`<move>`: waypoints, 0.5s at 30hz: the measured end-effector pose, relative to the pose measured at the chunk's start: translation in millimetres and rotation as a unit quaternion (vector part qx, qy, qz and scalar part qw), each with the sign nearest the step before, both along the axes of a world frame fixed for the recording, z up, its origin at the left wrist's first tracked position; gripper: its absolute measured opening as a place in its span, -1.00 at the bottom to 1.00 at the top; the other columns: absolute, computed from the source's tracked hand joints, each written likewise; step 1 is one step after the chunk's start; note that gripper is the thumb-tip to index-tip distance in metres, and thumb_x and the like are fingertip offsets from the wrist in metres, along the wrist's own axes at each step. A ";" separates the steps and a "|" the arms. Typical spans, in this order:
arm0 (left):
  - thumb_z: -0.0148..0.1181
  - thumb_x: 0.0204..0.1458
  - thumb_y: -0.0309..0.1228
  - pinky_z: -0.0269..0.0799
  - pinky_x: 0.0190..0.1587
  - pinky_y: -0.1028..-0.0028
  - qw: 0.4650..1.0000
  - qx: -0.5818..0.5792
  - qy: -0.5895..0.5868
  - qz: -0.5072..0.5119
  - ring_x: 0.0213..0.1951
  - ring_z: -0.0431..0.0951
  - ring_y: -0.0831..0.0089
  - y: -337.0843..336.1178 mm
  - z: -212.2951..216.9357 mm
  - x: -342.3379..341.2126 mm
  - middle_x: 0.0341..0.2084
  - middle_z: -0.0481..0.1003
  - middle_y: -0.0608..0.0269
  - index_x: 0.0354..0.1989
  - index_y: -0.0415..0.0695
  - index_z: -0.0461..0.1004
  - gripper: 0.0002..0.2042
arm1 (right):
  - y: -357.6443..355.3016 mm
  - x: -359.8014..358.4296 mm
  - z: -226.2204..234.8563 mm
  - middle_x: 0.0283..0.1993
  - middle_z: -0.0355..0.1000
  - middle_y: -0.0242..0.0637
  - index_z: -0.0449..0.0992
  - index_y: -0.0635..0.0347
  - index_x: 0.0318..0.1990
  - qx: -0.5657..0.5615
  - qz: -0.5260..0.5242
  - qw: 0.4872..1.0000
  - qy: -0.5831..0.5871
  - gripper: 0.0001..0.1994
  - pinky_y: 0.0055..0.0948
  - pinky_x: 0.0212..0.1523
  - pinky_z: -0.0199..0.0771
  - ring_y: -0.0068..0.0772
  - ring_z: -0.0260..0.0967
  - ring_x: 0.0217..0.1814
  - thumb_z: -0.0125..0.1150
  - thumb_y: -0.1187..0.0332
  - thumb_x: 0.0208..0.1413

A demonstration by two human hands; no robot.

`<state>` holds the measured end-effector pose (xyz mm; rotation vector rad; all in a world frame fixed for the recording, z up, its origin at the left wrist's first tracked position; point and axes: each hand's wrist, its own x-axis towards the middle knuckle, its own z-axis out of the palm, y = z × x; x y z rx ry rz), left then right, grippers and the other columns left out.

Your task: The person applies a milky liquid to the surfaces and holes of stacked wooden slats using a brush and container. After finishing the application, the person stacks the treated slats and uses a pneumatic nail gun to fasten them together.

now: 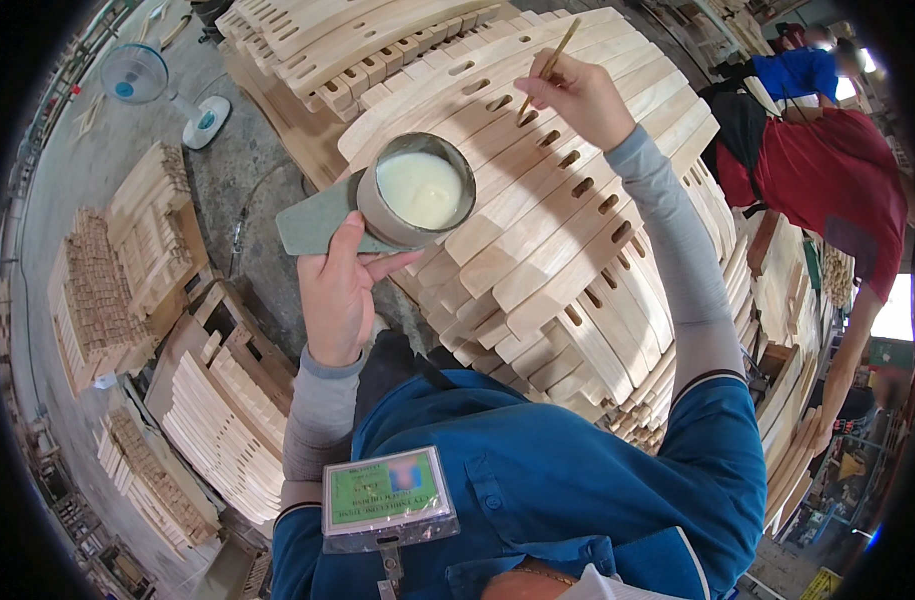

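Wood shop, big stack of slotted boards (pixel 567 210) | left hand (pixel 337 290) gripping tin of white glue (pixel 417 190) | right hand (pixel 577 95) pinching thin stick (pixel 547 65) over a slot | best dabbed slowly, inside slots only

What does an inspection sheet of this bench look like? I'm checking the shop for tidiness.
Surface: stacked slotted wooden parts serve as the work surface.
Job's things: metal tin of white glue on a green board; thin stick with its tip at a slot.
Clutter: nothing seen.
Grips: left hand holds board and tin; right hand pinches the stick.
Cables: one cord on the floor.
Surroundings: fan, more wood stacks, a person in red.
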<state>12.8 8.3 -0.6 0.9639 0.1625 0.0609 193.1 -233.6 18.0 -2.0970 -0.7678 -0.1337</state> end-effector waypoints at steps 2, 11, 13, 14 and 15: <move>-0.20 0.12 -0.45 0.54 -0.30 0.30 1.000 -0.001 -0.005 -0.012 -0.29 0.51 0.29 -2.7 0.5 1.4 -0.25 0.43 0.10 -0.13 -0.31 0.30 -0.76 | -17.0 11.4 -0.9 -0.63 0.34 -0.33 0.37 0.28 -0.45 0.002 -0.037 0.999 0.004 -0.79 -0.57 -0.54 0.31 -0.58 0.28 -0.59 0.21 0.31 -0.05; -0.20 0.11 -0.48 0.56 -0.32 0.32 1.000 0.008 0.004 -0.017 -0.29 0.50 0.33 0.9 -6.6 1.8 -0.21 0.38 0.14 -0.09 -0.32 0.24 -0.76 | -20.8 11.5 7.7 -0.53 0.39 -0.32 0.42 0.34 -0.42 0.070 -0.043 0.993 0.080 -0.83 -0.62 -0.47 0.40 -0.59 0.36 -0.52 0.19 0.38 -0.04; -0.20 0.11 -0.48 0.56 -0.32 0.35 1.000 0.021 -0.001 -0.011 -0.28 0.50 0.33 -1.3 -1.3 2.7 -0.20 0.37 0.13 -0.06 -0.33 0.23 -0.74 | -35.0 10.3 13.3 -0.49 0.40 -0.30 0.43 0.37 -0.39 0.080 -0.050 0.994 0.061 -0.87 -0.62 -0.45 0.41 -0.56 0.36 -0.50 0.14 0.45 -0.01; -0.20 0.11 -0.48 0.56 -0.33 0.36 1.000 0.028 -0.003 -0.006 -0.28 0.49 0.33 -2.6 1.9 2.9 -0.19 0.36 0.12 -0.05 -0.33 0.22 -0.73 | -41.6 6.4 18.9 -0.48 0.41 -0.29 0.43 0.37 -0.39 0.091 -0.044 0.994 0.051 -0.87 -0.62 -0.43 0.42 -0.56 0.37 -0.49 0.14 0.45 -0.01; -0.20 0.11 -0.48 0.57 -0.33 0.38 0.999 0.038 -0.008 -0.005 -0.27 0.49 0.33 -4.3 3.7 3.6 -0.18 0.35 0.11 -0.03 -0.34 0.21 -0.72 | -46.0 -2.0 26.6 -0.48 0.41 -0.28 0.43 0.37 -0.38 0.102 -0.038 0.993 0.043 -0.87 -0.62 -0.42 0.43 -0.55 0.38 -0.48 0.14 0.45 -0.01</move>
